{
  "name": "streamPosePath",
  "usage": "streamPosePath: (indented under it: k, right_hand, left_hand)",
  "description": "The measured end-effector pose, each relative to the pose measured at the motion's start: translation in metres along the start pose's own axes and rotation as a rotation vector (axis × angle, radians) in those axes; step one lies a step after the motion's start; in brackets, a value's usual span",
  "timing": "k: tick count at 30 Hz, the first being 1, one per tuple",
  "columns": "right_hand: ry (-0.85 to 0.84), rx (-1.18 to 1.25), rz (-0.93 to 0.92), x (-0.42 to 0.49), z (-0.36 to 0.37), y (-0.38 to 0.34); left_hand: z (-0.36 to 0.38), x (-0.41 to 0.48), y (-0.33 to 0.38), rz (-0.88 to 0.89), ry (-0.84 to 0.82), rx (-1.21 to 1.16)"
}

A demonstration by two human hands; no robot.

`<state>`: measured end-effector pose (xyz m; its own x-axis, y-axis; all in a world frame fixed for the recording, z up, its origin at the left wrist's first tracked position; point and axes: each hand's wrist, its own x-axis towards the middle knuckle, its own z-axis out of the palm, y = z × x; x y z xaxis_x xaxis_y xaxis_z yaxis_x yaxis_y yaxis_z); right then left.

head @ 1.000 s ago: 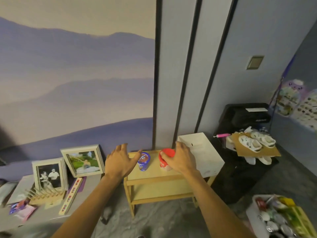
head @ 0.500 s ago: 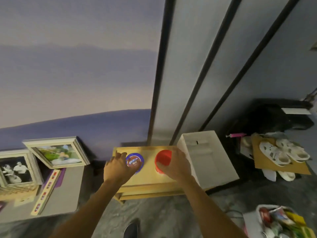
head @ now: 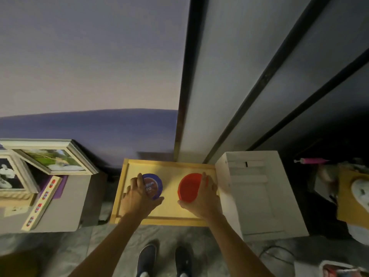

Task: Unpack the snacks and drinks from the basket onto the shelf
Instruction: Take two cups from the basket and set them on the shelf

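I look straight down on the small wooden shelf point(head: 169, 217). Two snack cups stand on its top board. My left hand point(head: 137, 196) grips the blue-lidded cup point(head: 153, 185) from its left side, fingers and thumb curled round it. My right hand point(head: 205, 198) grips the red-lidded cup point(head: 188, 186) from its right side. A corner of the basket point(head: 339, 269) with packets shows at the bottom right edge.
A white box point(head: 257, 192) stands against the shelf's right side. A low grey table point(head: 60, 206) with two photo frames point(head: 54, 156) and a patterned strip sits to the left. Shoes on cardboard lie at the far right. My feet stand just before the shelf.
The view has swung from oblique to straight down over the shelf. My left hand went from hovering open beside the blue cup to gripping it. My right hand stayed on the red cup.
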<state>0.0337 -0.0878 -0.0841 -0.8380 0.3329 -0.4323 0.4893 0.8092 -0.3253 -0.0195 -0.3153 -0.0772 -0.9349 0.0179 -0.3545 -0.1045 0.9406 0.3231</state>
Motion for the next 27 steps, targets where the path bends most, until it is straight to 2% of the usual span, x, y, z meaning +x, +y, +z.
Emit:
streamPosePath:
  k: [7,13,20,27]
  right_hand:
    - [0.01,0.024,-0.07,-0.001,-0.02,-0.005]
    - [0.097,0.071,-0.194,-0.01,-0.081,-0.035]
    - [0.165,0.005,-0.405,-0.049,-0.158,-0.115]
    - [0.149,0.01,-0.615,-0.102,-0.174,-0.225]
  left_hand:
    - [-0.009,-0.001,-0.002,-0.008,0.082,-0.047]
    - [-0.075,-0.018,0.009,0.012,0.226,-0.093]
    - [-0.168,-0.059,-0.008,-0.025,0.38,-0.152]
    - [-0.268,-0.14,-0.066,-0.128,0.543,-0.208]
